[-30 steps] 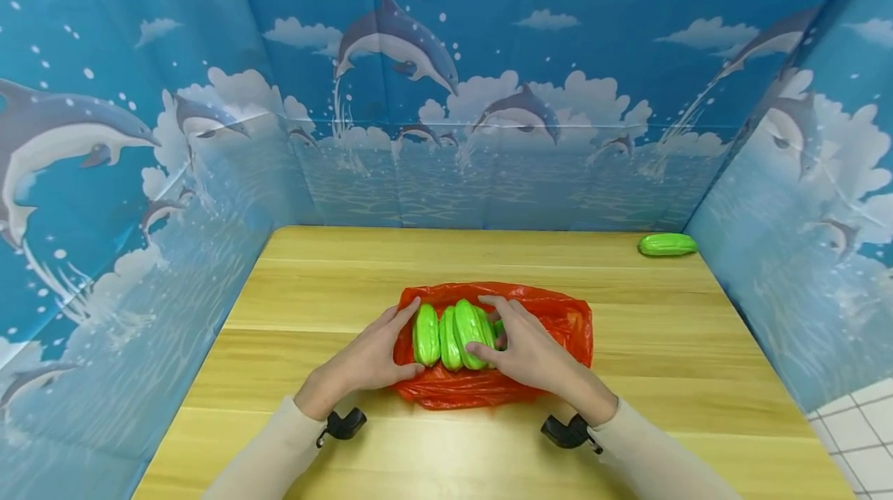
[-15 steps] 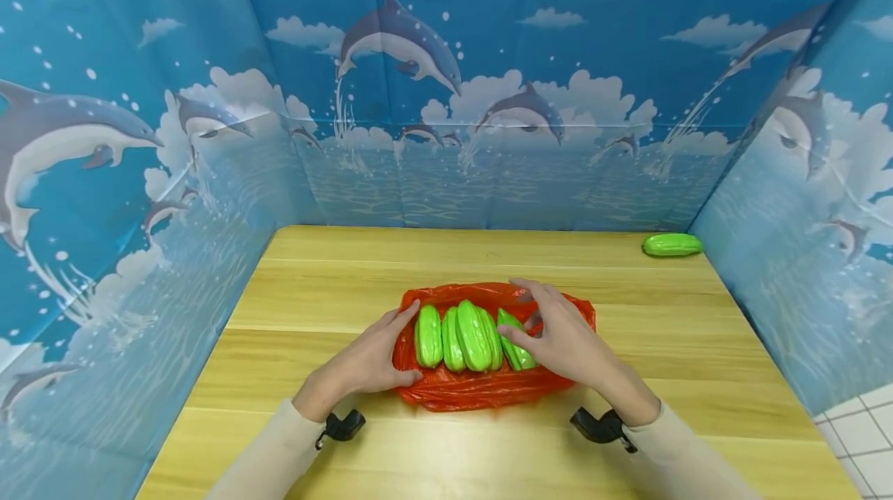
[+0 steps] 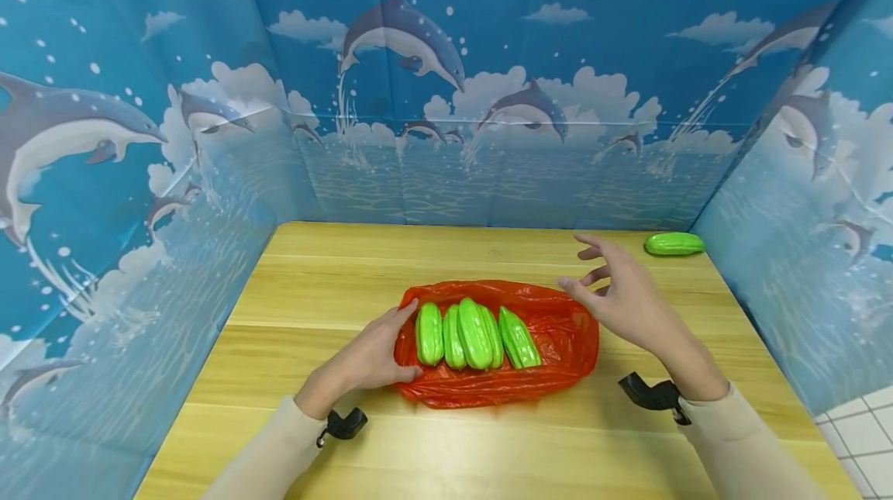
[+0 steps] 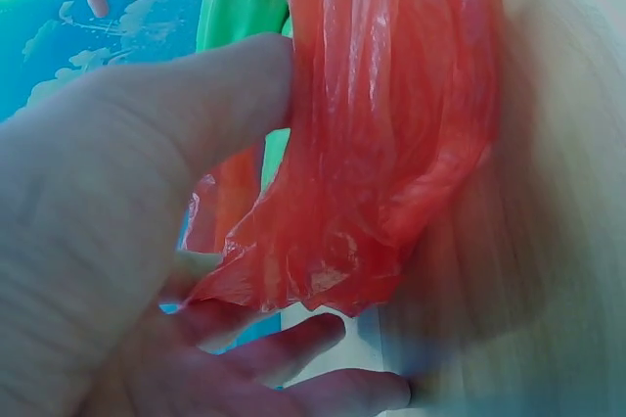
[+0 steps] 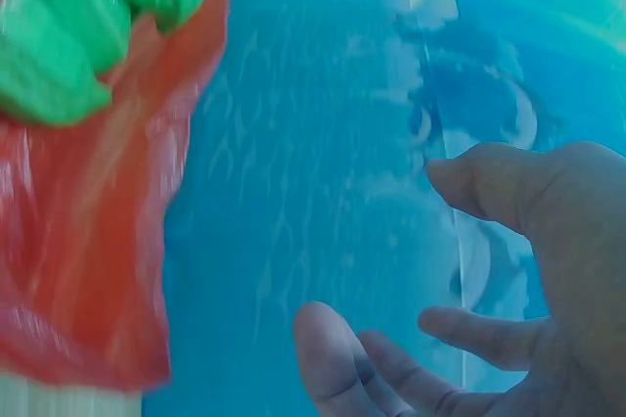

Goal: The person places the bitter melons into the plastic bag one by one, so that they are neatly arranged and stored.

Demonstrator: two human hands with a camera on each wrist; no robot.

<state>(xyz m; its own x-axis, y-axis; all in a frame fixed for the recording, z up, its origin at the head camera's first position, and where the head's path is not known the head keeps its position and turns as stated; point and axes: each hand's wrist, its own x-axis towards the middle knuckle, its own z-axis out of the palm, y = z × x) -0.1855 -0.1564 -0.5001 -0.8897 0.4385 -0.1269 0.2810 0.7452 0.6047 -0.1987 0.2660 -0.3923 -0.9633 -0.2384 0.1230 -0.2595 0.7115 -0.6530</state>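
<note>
A red plastic bag (image 3: 481,391) lies spread on the table with its mouth upward. Inside it, several glossy green ridged fruits (image 3: 476,336), like star fruit, lie side by side; the rightmost fruit (image 3: 519,339) slants apart from the others. My left hand (image 3: 370,351) holds the bag's left end between thumb and fingers, with the thumb (image 4: 225,94) across the rim in the left wrist view. My right hand (image 3: 628,298) is in the air beyond the bag's right end, fingers spread and loosely bent, nothing in it. Another green ridged fruit (image 3: 674,243) lies at the table's far right corner.
The wooden table (image 3: 335,275) is bounded at the back and sides by blue dolphin-print sheeting (image 3: 446,182). Small black mounts (image 3: 345,424) sit at both wrists. White tiles (image 3: 861,426) show at the lower right.
My right hand has left the fruits in the bag and moved right and back, toward the far corner. The rightmost fruit is now uncovered. My left hand stays at the bag's left end.
</note>
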